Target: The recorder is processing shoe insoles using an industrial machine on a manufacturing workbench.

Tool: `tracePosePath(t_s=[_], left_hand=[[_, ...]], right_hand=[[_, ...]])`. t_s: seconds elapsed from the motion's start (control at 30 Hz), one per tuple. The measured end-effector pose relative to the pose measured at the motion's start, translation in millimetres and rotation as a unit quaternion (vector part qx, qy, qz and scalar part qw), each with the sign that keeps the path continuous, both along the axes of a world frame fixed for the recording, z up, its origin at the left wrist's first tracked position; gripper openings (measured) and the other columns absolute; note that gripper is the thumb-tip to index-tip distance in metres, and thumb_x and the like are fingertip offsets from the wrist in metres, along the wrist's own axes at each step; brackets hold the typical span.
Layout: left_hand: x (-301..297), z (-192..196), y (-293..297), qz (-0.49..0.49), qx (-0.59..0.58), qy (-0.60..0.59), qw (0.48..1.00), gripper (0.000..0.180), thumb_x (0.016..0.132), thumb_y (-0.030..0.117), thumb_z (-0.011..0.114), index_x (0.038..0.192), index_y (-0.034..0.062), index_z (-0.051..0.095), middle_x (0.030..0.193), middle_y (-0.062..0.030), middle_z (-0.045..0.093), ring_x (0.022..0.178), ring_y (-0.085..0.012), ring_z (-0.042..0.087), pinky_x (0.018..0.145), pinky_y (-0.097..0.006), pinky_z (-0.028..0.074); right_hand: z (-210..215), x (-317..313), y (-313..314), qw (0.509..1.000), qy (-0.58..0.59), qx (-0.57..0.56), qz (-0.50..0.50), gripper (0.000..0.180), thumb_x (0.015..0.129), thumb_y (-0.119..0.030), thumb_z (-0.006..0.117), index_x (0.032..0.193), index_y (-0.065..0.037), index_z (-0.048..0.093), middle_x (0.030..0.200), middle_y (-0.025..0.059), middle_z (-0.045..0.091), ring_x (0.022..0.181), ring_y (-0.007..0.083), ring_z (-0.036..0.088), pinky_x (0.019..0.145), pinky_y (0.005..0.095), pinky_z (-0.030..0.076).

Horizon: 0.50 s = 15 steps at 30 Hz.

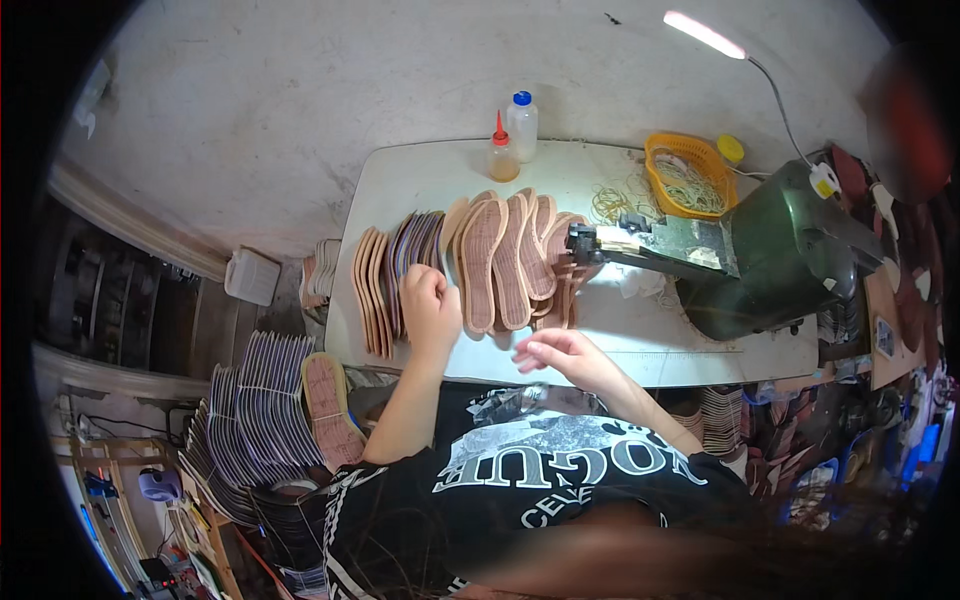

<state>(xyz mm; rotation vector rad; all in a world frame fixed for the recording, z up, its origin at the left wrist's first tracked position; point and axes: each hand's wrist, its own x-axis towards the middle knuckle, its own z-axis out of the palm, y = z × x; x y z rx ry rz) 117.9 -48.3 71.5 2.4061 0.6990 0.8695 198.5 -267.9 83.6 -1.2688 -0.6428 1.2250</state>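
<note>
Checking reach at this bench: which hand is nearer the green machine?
Right. The right hand hangs open over the table edge, below-left of the green machine; the left hand rests farther left on the insoles.

- Two bottles: one amber with a red tip [501, 155], one clear with a blue cap [521, 124].
- One yellow basket [683, 175].
- One green machine [770, 255].
- One lamp [704, 34].
- Tan insoles [500, 262] fanned on the bench [420, 180]: too overlapped to count.
- Two hands: left [430, 305], right [560, 352].

A lit lamp [704, 34] brightens the scene; fisheye edges bend, lower rim blurred.
</note>
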Motion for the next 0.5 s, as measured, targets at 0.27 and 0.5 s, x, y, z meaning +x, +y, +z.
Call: tracePosePath(t_s=[0.27,0.5], left_hand=[[-1,26,-92,-0.283,-0.012,-0.124,0.951,0.015,0.068,0.004,0.067,0.074,0.0030,0.053,0.086,-0.0122,0.052,0.079,-0.0300,0.052,0.072,-0.039,0.041],[20,16,-86,-0.157,-0.296,-0.406,0.850,0.051,0.077,0.018,0.074,0.117,0.0023,0.047,0.116,-0.0113,0.051,0.110,-0.0244,0.049,0.096,-0.040,0.037]], right_hand=[[22,14,16,0.960,-0.192,0.061,-0.193,0.031,0.093,-0.020,0.059,0.113,0.003,0.052,0.087,0.0081,0.059,0.086,0.0121,0.057,0.079,0.0266,0.047],[51,35,3,0.934,-0.285,0.145,-0.161,0.017,0.088,-0.002,0.061,0.104,0.001,0.059,0.086,0.0024,0.063,0.079,0.0063,0.056,0.072,0.0232,0.047]])
